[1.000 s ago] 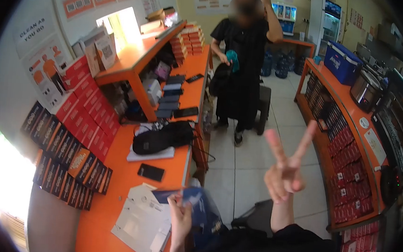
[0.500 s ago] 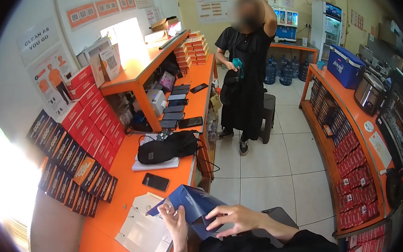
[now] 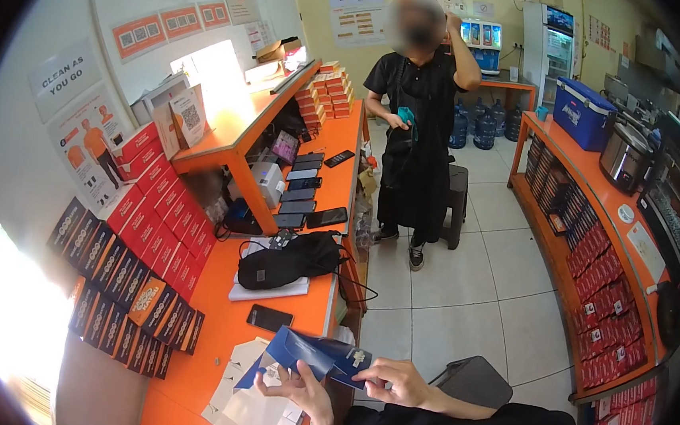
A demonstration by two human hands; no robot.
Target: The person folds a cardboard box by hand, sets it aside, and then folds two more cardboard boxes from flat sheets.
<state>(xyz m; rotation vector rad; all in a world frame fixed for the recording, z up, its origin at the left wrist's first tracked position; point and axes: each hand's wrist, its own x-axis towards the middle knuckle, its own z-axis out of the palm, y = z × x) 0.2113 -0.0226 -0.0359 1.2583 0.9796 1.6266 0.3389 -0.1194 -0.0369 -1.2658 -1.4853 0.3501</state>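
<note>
head view. holds a blue box (image 3: 317, 354) low in the frame, just above the near end of the orange counter (image 3: 218, 339). clamps both hands on it: left hand (image 3: 294, 389) under the lower edge, fingers curled up against the card; right hand (image 3: 395, 381) on the right end, fingertips pressed onto the top face beside a pale print. has the two hands near each other, with the box spanning between them, flattened and tilted, left end lower.

shows flat white cartons (image 3: 249, 405) on the counter beneath the box. just beyond, flat on the counter, a black phone (image 3: 269, 318). farther up, a black bag (image 3: 288, 258) on a white pad, then a row of dark phones (image 3: 300, 193).

lines the left wall with red boxes (image 3: 155, 222) and black boxes (image 3: 111, 274) standing in ranks.

shows a dark stool (image 3: 471, 379) near the right hand. well apart, across the tiled floor, another person (image 3: 419, 123) in a black apron, standing, one hand at the head, the other on something teal.
</note>
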